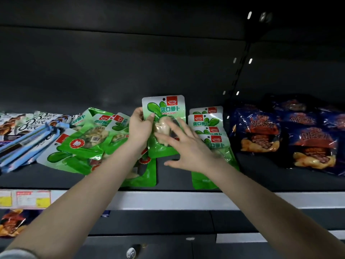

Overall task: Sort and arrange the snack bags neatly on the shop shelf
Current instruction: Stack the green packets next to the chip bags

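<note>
Here — green bag (164,109) pinched upright by left hand (139,126); right hand (190,152) splayed over its front.

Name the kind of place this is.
Most likely a shop aisle: a dark shelf with price labels on its front edge, stocked with multiples of green snack bags, blue snack bags and Dove packs.

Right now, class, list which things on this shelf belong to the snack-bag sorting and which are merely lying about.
Job: held green bag, left hand, right hand, loose green pile, stacked green bags, dark blue bags.
Lying about: Dove bars, light-blue packs, price labels.
</note>
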